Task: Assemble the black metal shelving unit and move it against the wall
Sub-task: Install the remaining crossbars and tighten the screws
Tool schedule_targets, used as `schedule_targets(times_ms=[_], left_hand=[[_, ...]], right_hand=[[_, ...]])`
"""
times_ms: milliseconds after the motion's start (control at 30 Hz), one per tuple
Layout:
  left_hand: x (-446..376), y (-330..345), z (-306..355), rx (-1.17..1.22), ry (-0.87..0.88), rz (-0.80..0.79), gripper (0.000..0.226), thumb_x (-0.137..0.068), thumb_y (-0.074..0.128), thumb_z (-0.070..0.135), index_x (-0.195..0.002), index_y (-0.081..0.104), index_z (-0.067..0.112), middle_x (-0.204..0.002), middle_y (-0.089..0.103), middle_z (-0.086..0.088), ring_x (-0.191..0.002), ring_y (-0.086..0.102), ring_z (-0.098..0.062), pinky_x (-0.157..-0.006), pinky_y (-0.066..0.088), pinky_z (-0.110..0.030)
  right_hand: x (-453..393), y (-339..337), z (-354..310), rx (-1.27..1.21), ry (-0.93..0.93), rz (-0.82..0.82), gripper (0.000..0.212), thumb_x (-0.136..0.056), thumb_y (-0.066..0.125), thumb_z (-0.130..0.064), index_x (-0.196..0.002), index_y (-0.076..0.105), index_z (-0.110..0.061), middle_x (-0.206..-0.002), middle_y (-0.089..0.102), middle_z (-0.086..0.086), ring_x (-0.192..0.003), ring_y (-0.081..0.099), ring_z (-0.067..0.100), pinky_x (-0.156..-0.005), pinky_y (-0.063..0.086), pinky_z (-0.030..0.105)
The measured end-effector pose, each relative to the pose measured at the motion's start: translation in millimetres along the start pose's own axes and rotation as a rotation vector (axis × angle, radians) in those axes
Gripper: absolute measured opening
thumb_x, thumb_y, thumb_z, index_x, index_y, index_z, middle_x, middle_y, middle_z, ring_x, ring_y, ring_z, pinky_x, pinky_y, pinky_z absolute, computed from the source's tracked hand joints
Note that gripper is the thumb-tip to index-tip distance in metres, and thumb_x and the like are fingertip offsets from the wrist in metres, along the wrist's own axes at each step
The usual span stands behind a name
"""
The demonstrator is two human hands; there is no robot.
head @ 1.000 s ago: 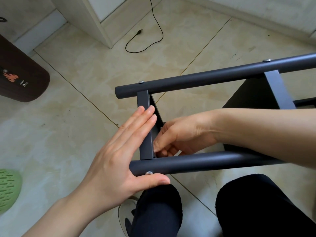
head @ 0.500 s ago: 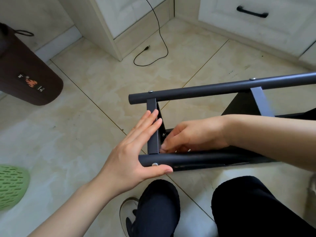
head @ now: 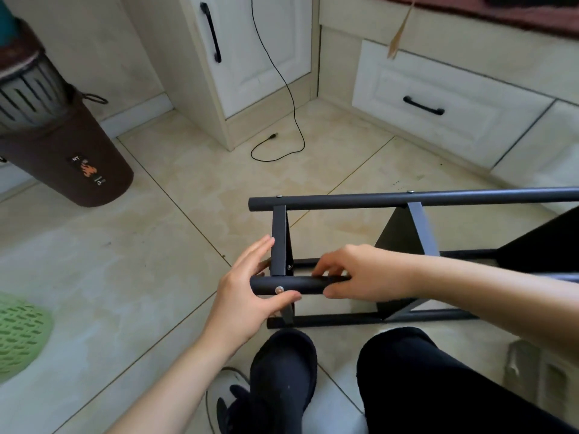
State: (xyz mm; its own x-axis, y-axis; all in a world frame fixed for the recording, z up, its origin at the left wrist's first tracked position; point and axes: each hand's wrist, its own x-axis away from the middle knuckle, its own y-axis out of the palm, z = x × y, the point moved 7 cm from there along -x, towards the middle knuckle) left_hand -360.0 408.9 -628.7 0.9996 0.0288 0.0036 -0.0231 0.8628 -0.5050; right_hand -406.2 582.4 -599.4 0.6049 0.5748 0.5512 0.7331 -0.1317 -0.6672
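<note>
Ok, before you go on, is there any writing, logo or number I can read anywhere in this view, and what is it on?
Brown cover over the appliance at far left: a small black label with an orange flame mark; the pale characters above and below the flame are too small and blurred to read.
Shelving unit, cabinets, drawer, cable, green mat: no text visible.

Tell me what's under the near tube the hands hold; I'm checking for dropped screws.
Under the near tube lie beige floor tile and a lower frame tube. No loose screw shows, but both hands hide parts.
</note>
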Motion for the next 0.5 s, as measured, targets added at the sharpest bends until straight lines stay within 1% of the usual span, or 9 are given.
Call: schedule_targets(times_ms=[33, 100, 167, 233, 300, 333, 400, 467, 500], left_hand=[[4.1, -0.3, -4.7, 0.049, -0.048, 0.029, 0.094, -0.067, 0.092, 0.029, -0.145, 0.043, 0.05, -0.142, 0.051, 0.029, -0.132, 0.049, 0.004, -0.109, 0.043, -0.022], [11.8, 1.9, -16.4, 0.161, -0.132, 0.074, 0.103, -0.066, 0.093, 0.023, -0.147, 0.036, 0.052, -0.137, 0.057, 0.026, -0.129, 0.055, -0.004, -0.105, 0.047, -0.026], [16.9, 8.9, -31.6, 0.342, -0.213, 0.099, 0.104, -0.066, 0.09, 0.007, -0.143, 0.036, 0.053, -0.128, 0.065, 0.018, -0.119, 0.064, -0.008, -0.091, 0.054, -0.022], [17.5, 20.7, -47.8, 0.491, -0.299, 0.099, 0.098, -0.069, 0.084, -0.008, -0.139, 0.04, 0.046, -0.113, 0.073, 0.019, -0.109, 0.069, -0.005, -0.079, 0.056, -0.017], [15.9, 32.5, -58.6, 0.539, -0.357, 0.075, 0.086, -0.073, 0.078, -0.014, -0.137, 0.046, 0.034, -0.104, 0.075, 0.021, -0.106, 0.069, -0.003, -0.075, 0.056, -0.016], [15.2, 37.7, -61.3, 0.528, -0.369, 0.055, 0.08, -0.076, 0.077, -0.013, -0.137, 0.048, 0.03, -0.104, 0.075, 0.018, -0.107, 0.068, -0.002, -0.076, 0.056, -0.017], [13.5, 46.1, -63.4, 0.47, -0.377, 0.025, 0.074, -0.08, 0.076, -0.008, -0.141, 0.049, 0.023, -0.115, 0.072, 0.013, -0.109, 0.067, -0.001, -0.085, 0.057, -0.021], [11.9, 52.3, -62.1, 0.375, -0.39, 0.0, 0.066, -0.084, 0.077, 0.001, -0.142, 0.05, 0.016, -0.125, 0.068, 0.002, -0.114, 0.065, -0.009, -0.096, 0.054, -0.031], [10.6, 54.6, -60.5, 0.304, -0.39, -0.009, 0.061, -0.086, 0.077, 0.007, -0.141, 0.051, 0.014, -0.126, 0.067, -0.001, -0.116, 0.063, -0.014, -0.098, 0.051, -0.031]], right_hand=[[1.5, 2.2, -0.8, 0.014, 0.003, 0.018, 0.035, -0.096, 0.061, -0.033, -0.13, 0.058, -0.026, -0.118, 0.066, -0.001, -0.103, 0.062, 0.019, -0.093, 0.051, 0.033], [3.1, 5.7, -1.3, 0.008, 0.011, 0.057, 0.034, -0.097, 0.06, -0.032, -0.13, 0.057, -0.024, -0.118, 0.066, 0.001, -0.104, 0.062, 0.02, -0.093, 0.051, 0.035], [3.2, 7.5, -1.2, -0.016, 0.02, 0.092, 0.032, -0.097, 0.059, -0.032, -0.128, 0.058, -0.023, -0.117, 0.067, 0.001, -0.103, 0.063, 0.02, -0.092, 0.052, 0.035], [1.8, 8.6, -0.4, -0.047, 0.038, 0.116, 0.03, -0.097, 0.059, -0.032, -0.125, 0.061, -0.022, -0.115, 0.068, 0.001, -0.101, 0.064, 0.02, -0.091, 0.052, 0.035], [0.1, 9.2, 1.4, -0.089, 0.056, 0.134, 0.028, -0.097, 0.058, -0.033, -0.122, 0.063, -0.022, -0.113, 0.068, 0.001, -0.101, 0.064, 0.02, -0.09, 0.052, 0.033], [-0.5, 9.7, 2.4, -0.107, 0.063, 0.142, 0.027, -0.097, 0.059, -0.034, -0.122, 0.063, -0.022, -0.113, 0.068, 0.0, -0.102, 0.064, 0.02, -0.091, 0.052, 0.034], [-0.8, 10.8, 5.1, -0.125, 0.078, 0.157, 0.028, -0.096, 0.059, -0.037, -0.121, 0.064, -0.025, -0.113, 0.068, -0.003, -0.106, 0.063, 0.021, -0.096, 0.05, 0.042], [0.1, 11.8, 7.0, -0.12, 0.084, 0.169, 0.032, -0.093, 0.062, -0.043, -0.121, 0.063, -0.029, -0.111, 0.065, -0.007, -0.11, 0.061, 0.021, -0.1, 0.046, 0.047], [0.7, 12.1, 7.4, -0.119, 0.082, 0.175, 0.035, -0.091, 0.064, -0.046, -0.121, 0.063, -0.029, -0.109, 0.062, -0.01, -0.111, 0.06, 0.02, -0.101, 0.045, 0.048]])
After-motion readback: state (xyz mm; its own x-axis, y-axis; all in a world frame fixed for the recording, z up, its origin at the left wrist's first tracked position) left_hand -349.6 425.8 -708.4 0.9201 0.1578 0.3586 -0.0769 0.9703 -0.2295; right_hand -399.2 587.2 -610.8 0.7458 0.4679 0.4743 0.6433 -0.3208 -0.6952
